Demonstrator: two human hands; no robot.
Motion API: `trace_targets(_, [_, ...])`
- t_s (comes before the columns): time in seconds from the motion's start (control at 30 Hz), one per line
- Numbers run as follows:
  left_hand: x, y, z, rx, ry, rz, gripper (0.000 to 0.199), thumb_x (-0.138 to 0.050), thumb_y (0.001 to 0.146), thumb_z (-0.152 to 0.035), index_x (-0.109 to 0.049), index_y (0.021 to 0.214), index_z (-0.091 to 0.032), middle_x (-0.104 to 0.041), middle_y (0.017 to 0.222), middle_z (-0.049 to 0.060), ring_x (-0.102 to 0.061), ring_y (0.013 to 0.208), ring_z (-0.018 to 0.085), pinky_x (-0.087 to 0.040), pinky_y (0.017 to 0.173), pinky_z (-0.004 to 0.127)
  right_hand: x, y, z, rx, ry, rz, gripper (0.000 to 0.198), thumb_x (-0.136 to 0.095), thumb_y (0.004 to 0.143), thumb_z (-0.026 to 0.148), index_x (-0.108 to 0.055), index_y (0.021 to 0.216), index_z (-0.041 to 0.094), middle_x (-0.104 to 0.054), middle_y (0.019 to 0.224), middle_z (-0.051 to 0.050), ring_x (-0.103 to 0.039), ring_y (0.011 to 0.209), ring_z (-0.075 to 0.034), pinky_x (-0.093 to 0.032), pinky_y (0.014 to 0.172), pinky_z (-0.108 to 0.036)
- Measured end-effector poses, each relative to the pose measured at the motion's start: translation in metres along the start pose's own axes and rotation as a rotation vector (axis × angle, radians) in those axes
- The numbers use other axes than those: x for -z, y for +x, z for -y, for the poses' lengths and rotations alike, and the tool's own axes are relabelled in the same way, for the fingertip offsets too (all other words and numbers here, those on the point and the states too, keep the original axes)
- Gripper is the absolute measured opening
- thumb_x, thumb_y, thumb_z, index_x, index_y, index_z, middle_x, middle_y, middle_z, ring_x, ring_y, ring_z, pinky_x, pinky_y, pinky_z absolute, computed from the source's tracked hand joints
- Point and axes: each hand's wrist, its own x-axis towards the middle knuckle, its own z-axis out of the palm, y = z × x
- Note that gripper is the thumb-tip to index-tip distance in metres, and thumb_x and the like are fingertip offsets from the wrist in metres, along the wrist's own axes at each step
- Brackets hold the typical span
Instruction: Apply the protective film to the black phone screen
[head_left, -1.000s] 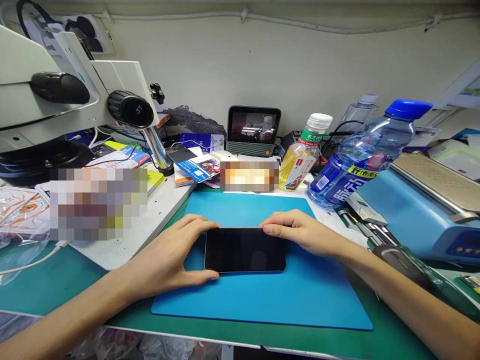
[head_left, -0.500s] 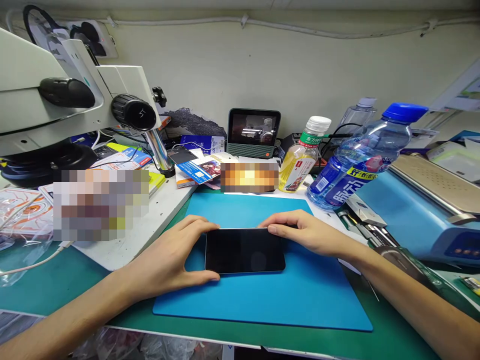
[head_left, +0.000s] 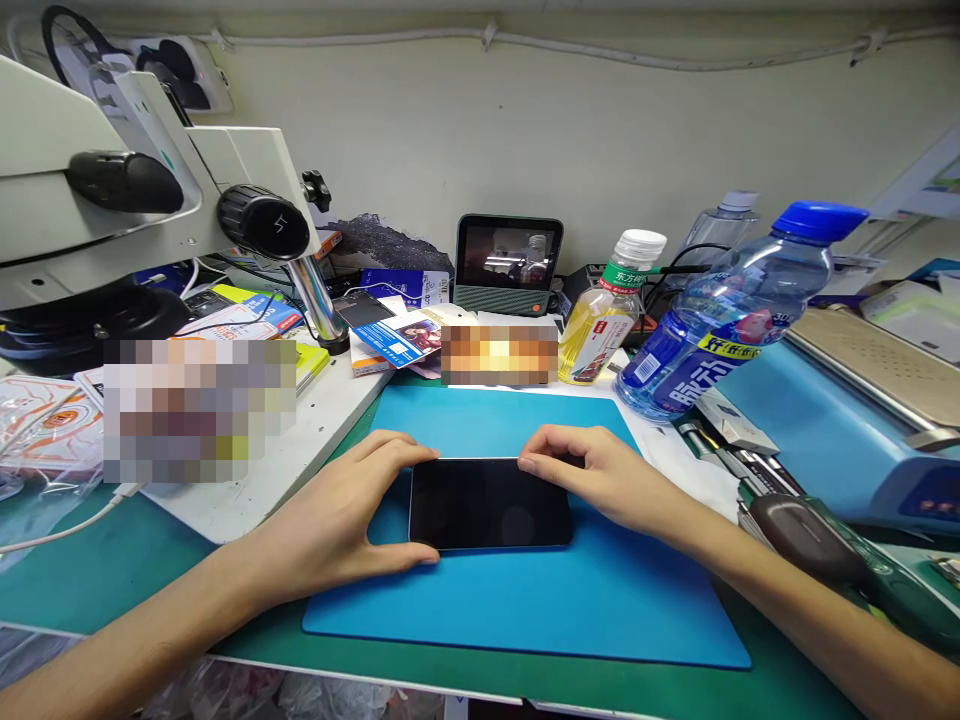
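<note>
A smartphone (head_left: 487,510) with a dark screen lies sideways, screen up, over the blue mat (head_left: 525,610). My left hand (head_left: 352,500) grips its left end, the thumb on the near long edge and the fingers at the far one. At the far long edge, right of the middle, my right hand (head_left: 592,465) has thumb and forefinger pinched together on the phone's rim. The right fingertips are partly hidden behind that edge.
A microscope (head_left: 259,220) stands at left on a white base (head_left: 247,505). Behind the mat are a small screen device (head_left: 508,255), a tea bottle (head_left: 611,310) and a large blue-capped bottle (head_left: 720,320). A blue machine (head_left: 832,430) sits at right.
My right hand has slid a little to the left along the phone's far edge. My left hand and the phone stay in place; the view has shifted slightly.
</note>
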Motion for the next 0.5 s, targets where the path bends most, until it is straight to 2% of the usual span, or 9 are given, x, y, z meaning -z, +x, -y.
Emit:
trace_targets(0.07, [0.0, 0.0, 0.0, 0.005, -0.006, -0.005, 0.068, -0.082, 0.09, -0.045, -0.045, 0.145, -0.029, -0.06, 0.141, 0.009, -0.06, 0.135, 0.03, -0.054, 0.113, 0.046, 0.004, -0.003, 0.003, 0.019, -0.038, 0.029, 0.046, -0.068, 0.091, 0.067, -0.078, 0.109, 0.026, -0.077, 0.093, -0.001, -0.067, 0.085, -0.022, -0.047, 0.075, -0.033])
trace_targets(0.13, [0.0, -0.001, 0.0, 0.008, -0.012, -0.012, 0.068, -0.083, 0.089, -0.044, -0.047, 0.144, -0.029, -0.061, 0.141, 0.009, -0.061, 0.134, 0.03, -0.054, 0.113, 0.046, 0.007, -0.007, 0.007, 0.047, -0.089, 0.048, 0.059, -0.077, 0.083, 0.069, -0.074, 0.127, 0.03, -0.078, 0.114, -0.004, -0.069, 0.102, -0.027, -0.049, 0.086, -0.036])
trace_targets(0.2, [0.0, -0.001, 0.0, 0.005, -0.017, -0.018, 0.068, -0.083, 0.088, -0.044, -0.048, 0.144, -0.029, -0.062, 0.141, 0.009, -0.061, 0.134, 0.031, -0.055, 0.112, 0.046, 0.006, -0.011, 0.011, 0.101, -0.163, 0.071, 0.07, -0.077, 0.083, 0.07, -0.067, 0.139, 0.03, -0.073, 0.129, -0.006, -0.067, 0.114, -0.03, -0.05, 0.093, -0.038])
trace_targets(0.33, [0.001, -0.001, 0.001, 0.009, -0.021, -0.01, 0.068, -0.083, 0.088, -0.046, -0.049, 0.144, -0.028, -0.062, 0.141, 0.01, -0.062, 0.133, 0.032, -0.056, 0.111, 0.047, 0.0, -0.015, 0.013, 0.236, -0.314, 0.1, 0.068, -0.067, 0.094, 0.067, -0.058, 0.148, 0.026, -0.07, 0.127, -0.01, -0.069, 0.112, -0.029, -0.054, 0.091, -0.04])
trace_targets(0.5, [0.001, -0.001, 0.0, 0.021, -0.033, -0.01, 0.068, -0.084, 0.088, -0.046, -0.049, 0.144, -0.029, -0.061, 0.142, 0.01, -0.062, 0.133, 0.032, -0.056, 0.111, 0.047, -0.007, -0.012, 0.01, 0.312, -0.408, 0.032, 0.068, -0.071, 0.092, 0.064, -0.057, 0.144, 0.024, -0.069, 0.123, -0.011, -0.07, 0.107, -0.029, -0.055, 0.086, -0.041])
